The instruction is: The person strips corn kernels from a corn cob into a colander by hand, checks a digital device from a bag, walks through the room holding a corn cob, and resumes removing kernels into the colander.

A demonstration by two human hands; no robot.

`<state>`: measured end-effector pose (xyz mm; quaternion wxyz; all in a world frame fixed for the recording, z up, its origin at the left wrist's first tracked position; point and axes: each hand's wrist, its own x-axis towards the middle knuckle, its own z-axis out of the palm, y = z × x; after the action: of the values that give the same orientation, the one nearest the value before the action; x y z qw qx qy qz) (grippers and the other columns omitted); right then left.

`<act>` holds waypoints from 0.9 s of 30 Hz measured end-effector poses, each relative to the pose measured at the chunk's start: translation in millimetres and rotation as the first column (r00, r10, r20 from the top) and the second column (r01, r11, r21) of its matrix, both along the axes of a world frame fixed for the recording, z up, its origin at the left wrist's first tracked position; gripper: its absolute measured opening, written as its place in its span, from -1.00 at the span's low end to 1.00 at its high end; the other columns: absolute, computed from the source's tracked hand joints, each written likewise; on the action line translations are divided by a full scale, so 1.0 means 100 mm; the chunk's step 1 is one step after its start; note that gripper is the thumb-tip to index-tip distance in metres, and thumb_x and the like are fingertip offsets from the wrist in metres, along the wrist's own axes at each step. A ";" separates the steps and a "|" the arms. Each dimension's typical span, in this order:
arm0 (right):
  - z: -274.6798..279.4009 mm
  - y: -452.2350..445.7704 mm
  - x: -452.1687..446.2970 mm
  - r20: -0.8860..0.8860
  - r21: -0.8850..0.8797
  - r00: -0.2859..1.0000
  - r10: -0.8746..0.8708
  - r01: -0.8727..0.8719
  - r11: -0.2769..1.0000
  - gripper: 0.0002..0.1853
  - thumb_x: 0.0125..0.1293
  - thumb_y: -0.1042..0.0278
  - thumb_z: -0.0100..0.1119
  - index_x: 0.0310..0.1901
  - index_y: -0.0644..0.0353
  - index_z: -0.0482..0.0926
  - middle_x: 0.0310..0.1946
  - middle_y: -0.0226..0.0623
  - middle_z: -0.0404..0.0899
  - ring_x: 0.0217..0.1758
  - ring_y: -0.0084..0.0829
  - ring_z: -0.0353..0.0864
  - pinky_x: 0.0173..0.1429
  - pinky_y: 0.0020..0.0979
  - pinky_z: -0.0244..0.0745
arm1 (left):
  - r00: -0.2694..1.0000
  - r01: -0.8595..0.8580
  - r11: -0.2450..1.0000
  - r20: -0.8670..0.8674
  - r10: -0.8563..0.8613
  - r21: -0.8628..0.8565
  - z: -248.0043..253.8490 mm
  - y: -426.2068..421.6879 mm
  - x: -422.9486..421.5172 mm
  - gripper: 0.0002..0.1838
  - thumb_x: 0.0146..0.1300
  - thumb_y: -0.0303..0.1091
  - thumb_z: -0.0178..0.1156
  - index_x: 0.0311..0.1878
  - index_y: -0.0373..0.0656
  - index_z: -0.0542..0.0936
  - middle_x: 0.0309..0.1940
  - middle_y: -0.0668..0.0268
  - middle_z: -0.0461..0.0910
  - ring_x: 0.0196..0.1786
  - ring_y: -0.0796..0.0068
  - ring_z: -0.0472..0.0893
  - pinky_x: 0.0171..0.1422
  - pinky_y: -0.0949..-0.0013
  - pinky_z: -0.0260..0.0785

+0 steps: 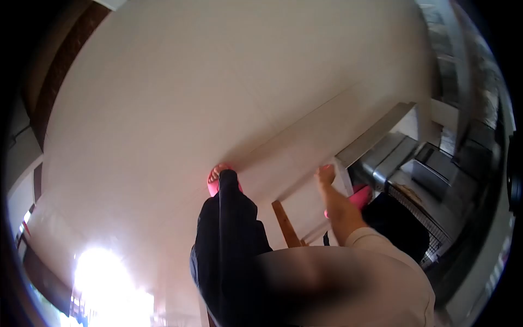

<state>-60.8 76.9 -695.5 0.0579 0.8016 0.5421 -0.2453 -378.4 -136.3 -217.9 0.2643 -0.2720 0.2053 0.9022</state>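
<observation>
My right hand (326, 174) hangs at the end of a bare forearm, below a beige sleeve. Its fingers look curled in, and no object shows in them. Beside it is the white side panel (342, 175) of a low table or bench; I cannot tell whether they touch. My left hand is out of view. Below me are my dark trousers (220, 223) and a pink slipper (213, 185) on my left foot. Partly hidden behind my right forearm is another pink slipper (359, 199). A wooden bar (286, 222), perhaps part of a stool, slants between my legs.
Pale floor (190, 98) stretches ahead. On the right stand a grey-topped bench (376, 133), a silvery machine-like body (389, 155) and a dark-edged basket or grille (436, 240). Bright light (103, 278) glares at lower left. A dark brown edge (65, 65) curves along the upper left.
</observation>
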 end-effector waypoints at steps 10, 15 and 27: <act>2.30 -1.30 -1.63 -0.095 0.053 0.990 -0.104 0.109 0.993 -0.84 0.22 0.37 0.02 -0.28 0.14 0.60 -0.33 -0.11 0.62 -0.21 -0.13 0.60 -0.09 -0.23 0.47 | 0.990 0.011 0.993 -0.138 -0.028 -0.119 0.12 -0.07 -0.12 -0.41 0.39 0.16 -0.17 -0.04 -0.30 0.37 -0.67 0.44 0.18 -0.68 0.67 0.14 -0.62 0.59 0.03; 4.43 -1.79 -1.93 -0.606 0.422 0.633 0.482 -0.258 0.869 -0.81 0.32 0.45 -0.09 -0.16 0.21 0.54 -0.25 -0.06 0.56 -0.23 -0.06 0.56 -0.11 -0.22 0.43 | 0.935 0.140 0.975 -0.302 -0.188 -0.173 0.18 -0.27 -0.11 -0.43 0.39 0.15 -0.14 -0.01 -0.28 0.37 -0.64 0.44 0.21 -0.62 0.64 0.17 -0.54 0.56 0.07; 8.63 -2.48 -0.08 -0.032 0.983 0.745 0.666 -0.098 0.157 -0.72 0.03 0.72 0.14 -0.18 0.25 0.58 -0.23 -0.11 0.59 -0.30 -0.21 0.60 -0.27 -0.38 0.52 | 0.567 0.490 0.758 -0.503 -0.653 -0.431 1.90 -0.69 0.33 -0.46 0.40 0.13 -0.15 -0.03 -0.26 0.40 -0.66 0.44 0.27 -0.66 0.68 0.24 -0.62 0.62 0.11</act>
<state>-69.0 -171.4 167.0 -0.4982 0.4109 0.7628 -0.0324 -345.0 -205.5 -27.8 0.4243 0.0961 0.4666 0.7701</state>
